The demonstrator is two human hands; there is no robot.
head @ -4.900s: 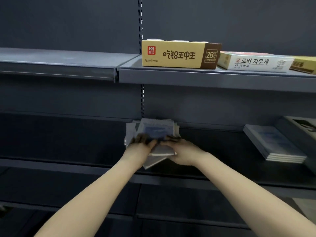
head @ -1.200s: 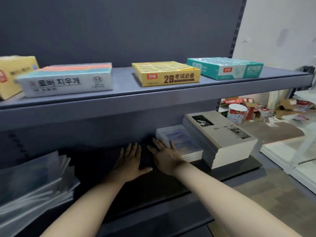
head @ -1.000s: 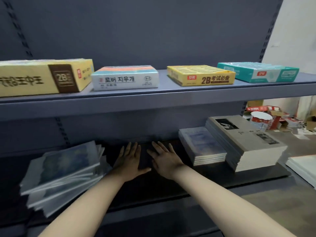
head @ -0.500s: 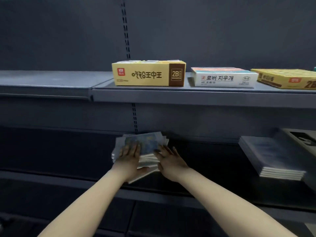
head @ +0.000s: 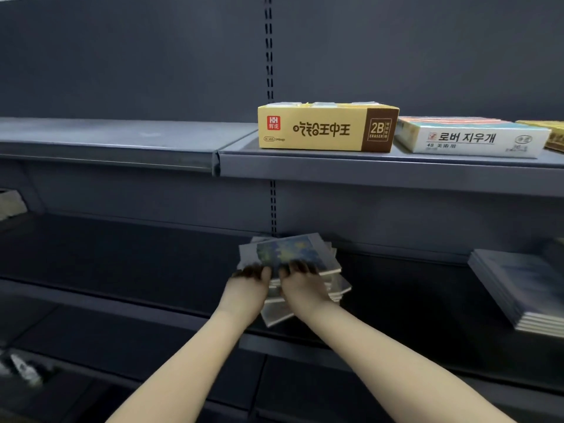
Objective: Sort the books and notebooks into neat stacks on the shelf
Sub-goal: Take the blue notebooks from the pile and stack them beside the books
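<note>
Just notebooks (head: 293, 254) under both hands

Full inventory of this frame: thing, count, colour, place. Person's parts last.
messy pile of thin notebooks: one pile, blue-grey covers, middle shelf centre, splayed unevenly
neat stack of thin notebooks: one stack, blue-grey, middle shelf far right
yellow-and-brown cardboard eraser box: one, upper shelf, centre
white cardboard box with Korean lettering: one, upper shelf, right of the yellow-and-brown box
yellow box: one, mostly cut off, upper shelf right edge
dark grey metal shelving: several tiers, fills the view
left hand: on the messy pile's near left edge
right hand: on the messy pile's front, beside the left hand
</note>
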